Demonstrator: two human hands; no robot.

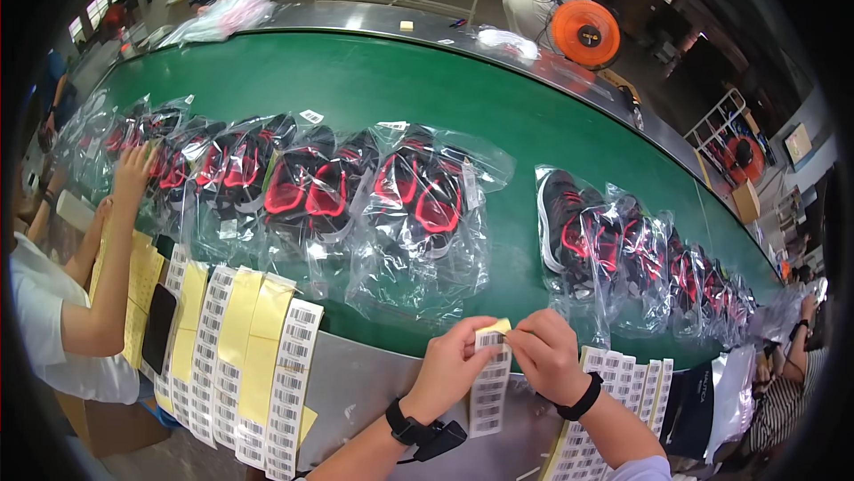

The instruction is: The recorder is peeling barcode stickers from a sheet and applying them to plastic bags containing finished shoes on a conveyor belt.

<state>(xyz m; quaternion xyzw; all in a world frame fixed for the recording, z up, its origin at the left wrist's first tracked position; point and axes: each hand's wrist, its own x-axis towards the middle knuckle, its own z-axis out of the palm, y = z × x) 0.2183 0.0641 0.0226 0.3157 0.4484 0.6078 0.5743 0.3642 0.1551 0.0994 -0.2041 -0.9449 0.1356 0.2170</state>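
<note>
A white strip of barcode stickers [489,396] hangs from my left hand [447,365], its top end pinched between thumb and fingers. A yellowish backing shows at the strip's upper edge. Closed in a pinch, my right hand [547,356] is at that same top corner; whether a sticker is between its fingertips is too small to tell. Just beyond my hands, on the green conveyor belt [511,303], lie black shoes with red trim in clear plastic bags. The nearest bagged pair [418,192] is to the left, another bagged pair [578,232] to the right.
Sticker sheets [289,383] drape over the metal edge at left beside a black phone [159,328]; more sheets [614,379] lie at right. A co-worker's hand [133,169] touches bags at far left. An orange fan [584,33] stands behind the belt.
</note>
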